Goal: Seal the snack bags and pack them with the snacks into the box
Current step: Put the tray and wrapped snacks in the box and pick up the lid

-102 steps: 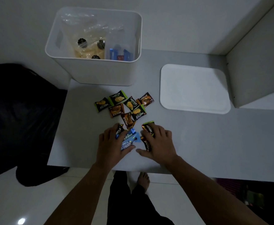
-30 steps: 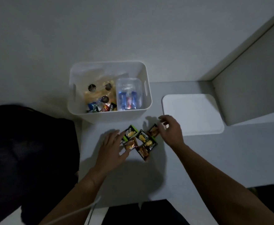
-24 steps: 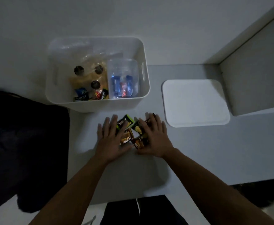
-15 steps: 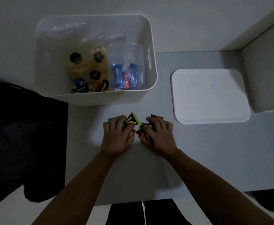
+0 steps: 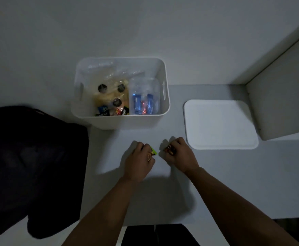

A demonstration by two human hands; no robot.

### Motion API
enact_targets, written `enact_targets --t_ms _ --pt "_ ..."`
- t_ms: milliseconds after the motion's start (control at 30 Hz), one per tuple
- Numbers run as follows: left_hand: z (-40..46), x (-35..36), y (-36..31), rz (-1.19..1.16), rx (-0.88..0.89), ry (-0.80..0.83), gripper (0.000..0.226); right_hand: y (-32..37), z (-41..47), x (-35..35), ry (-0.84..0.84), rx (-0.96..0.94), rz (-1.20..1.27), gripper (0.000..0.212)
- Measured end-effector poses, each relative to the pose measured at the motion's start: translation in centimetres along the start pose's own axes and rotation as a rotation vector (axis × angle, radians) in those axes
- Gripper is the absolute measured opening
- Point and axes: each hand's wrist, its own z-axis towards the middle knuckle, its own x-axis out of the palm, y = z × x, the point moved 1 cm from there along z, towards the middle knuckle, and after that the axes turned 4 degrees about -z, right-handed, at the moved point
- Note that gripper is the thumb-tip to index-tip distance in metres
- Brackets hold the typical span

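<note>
Both hands sit on the table [image 5: 216,174], just before the box [image 5: 120,121]. Left hand [image 5: 139,161] curls round green-edged snack packets [image 5: 153,151]; right hand [image 5: 179,154] grips orange snack packets [image 5: 168,149]. Sealed bags [image 5: 143,96] lie inside the box.

Grey tabletop [image 5: 233,174] under dim light, far edge against pale wall [image 5: 145,23]. White lid [image 5: 219,125], rounded corners, lies flat on tabletop, right part. White panel [image 5: 283,107] stands upright just right of lid, its top edge slanting up toward top-right corner. Dark bag-like mass [image 5: 29,166] fills left side, beside tabletop's left edge, shape unclear in shadow. Pale floor [image 5: 8,235] shows bottom left. Dark trousers [image 5: 155,235] at bottom centre below tabletop's near edge.
</note>
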Motion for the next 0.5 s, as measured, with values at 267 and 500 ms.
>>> enact_targets --t_ms 267,500 --pt "3.8 -10.4 -8.1 -0.162 0.073 -0.217 0.018 6.0 3.1 -10.9 -0.3 0.029 0.122 0.02" --pt "9.0 -21.7 -9.9 -0.137 0.029 -0.432 0.018 17.1 9.9 -18.5 -0.397 -0.154 0.28 0.042"
